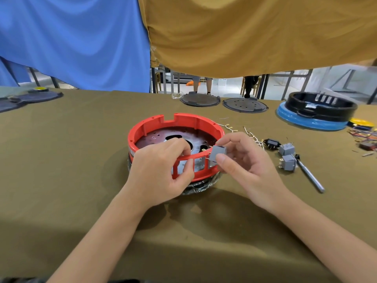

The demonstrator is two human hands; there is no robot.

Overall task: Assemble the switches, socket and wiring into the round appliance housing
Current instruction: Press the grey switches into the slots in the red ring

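A round red housing (195, 120) stands in the middle of the table, with rectangular cut-outs in its near wall. My left hand (159, 170) pinches that near rim between thumb and fingers. My right hand (242, 160) holds a grey switch (218, 153) against the right end of the near wall, its metal pins pointing at the housing. Two more grey switches (287, 149) (288, 162) and a black socket (272, 143) lie to the right. Loose wires with brass terminals (252, 135) lie beside the housing.
A silver pen-like tool (310, 176) lies right of the switches. Two dark round plates (200, 100) (244, 105) sit at the back, a black housing on a blue base (318, 111) at back right, coloured wires (365, 133) at the far right edge.
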